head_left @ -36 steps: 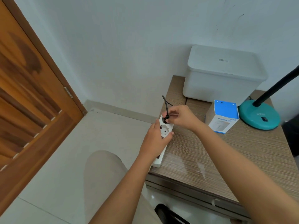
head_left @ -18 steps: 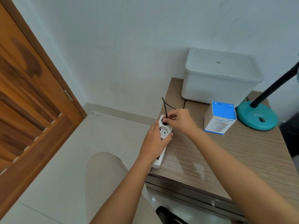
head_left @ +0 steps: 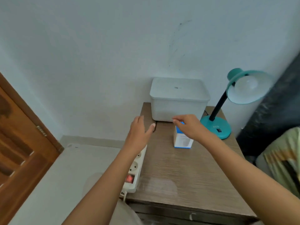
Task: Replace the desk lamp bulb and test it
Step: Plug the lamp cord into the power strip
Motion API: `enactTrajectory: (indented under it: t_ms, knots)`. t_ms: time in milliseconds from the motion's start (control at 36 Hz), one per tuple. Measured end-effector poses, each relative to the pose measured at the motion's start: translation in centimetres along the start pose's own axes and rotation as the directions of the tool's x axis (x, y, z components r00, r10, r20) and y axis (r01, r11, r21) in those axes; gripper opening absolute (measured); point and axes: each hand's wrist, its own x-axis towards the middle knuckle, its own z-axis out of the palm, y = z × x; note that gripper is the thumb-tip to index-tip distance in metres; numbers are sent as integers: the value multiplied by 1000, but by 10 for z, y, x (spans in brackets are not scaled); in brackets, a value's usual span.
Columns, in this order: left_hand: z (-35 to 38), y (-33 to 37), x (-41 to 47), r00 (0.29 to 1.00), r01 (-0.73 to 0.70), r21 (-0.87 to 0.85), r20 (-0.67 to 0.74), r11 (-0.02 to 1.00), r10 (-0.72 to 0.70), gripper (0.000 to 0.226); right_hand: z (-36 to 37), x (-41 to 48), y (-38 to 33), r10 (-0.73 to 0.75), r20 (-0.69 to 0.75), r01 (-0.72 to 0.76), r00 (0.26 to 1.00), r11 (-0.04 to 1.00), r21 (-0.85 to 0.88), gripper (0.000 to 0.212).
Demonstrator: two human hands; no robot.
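Wood-grain desk (head_left: 186,172) against white wall (head_left: 97,54); both hands' fingers (head_left: 139,120) spread, holding nothing.

Teal desk lamp (head_left: 227,111) at right of frame, round base on the wooden top, black neck leaning right, shade tilted toward camera, white bulb (head_left: 246,85) seated inside, unlit, blue-and-white bulb box (head_left: 182,141) upright at centre

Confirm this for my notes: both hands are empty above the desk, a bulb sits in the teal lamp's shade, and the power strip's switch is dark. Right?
Not quite. The head view shows the switch on the power strip glowing red, not dark. The rest holds: the left hand and right hand are empty above the desk, and a bulb sits in the teal lamp's shade.
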Motion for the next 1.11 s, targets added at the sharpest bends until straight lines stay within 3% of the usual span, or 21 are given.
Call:
enactTrajectory:
  t_ms: [83, 222, 333, 444, 583, 694, 806, 917, 1111]
  knots:
    - [13, 40, 25, 997, -80, -38, 10, 996, 80, 48, -30, -9, 28, 94, -21, -95, 995, 995, -33, 39]
    - [62, 106, 55, 965, -190, -41, 175, 981, 194, 47, -68, -24, 80, 227, -51, -232, 973, 963, -137, 40]
    - [115, 139, 63, 920, -255, -30, 299, 966, 253, 42, -79, -27, 132, 239, -48, -243, 970, 963, -121, 27]
    - [162, 152, 63, 889, -264, 15, 393, 964, 237, 50, -76, -24, 173, 261, -46, -264, 964, 958, -112, 43]
    - [216, 144, 64, 922, -200, 117, 357, 973, 147, 60, -54, -5, 220, 287, -41, -290, 957, 949, -126, 63]
    - [248, 126, 62, 948, -118, 150, 310, 982, 67, 68, -37, 16, 234, 267, -91, -275, 959, 957, -93, 67]
    - [269, 113, 58, 976, -95, 101, 204, 990, 73, 87, -24, 30, 244, 257, -140, -264, 956, 964, -29, 67]
    - [280, 107, 56, 987, -97, 105, 140, 990, 81, 84, -15, 30, 254, 241, -165, -243, 956, 970, 11, 67]
    - [283, 104, 57, 985, -111, 144, 149, 983, 90, 71, -11, 27, 254, 224, -169, -222, 960, 975, 28, 65]
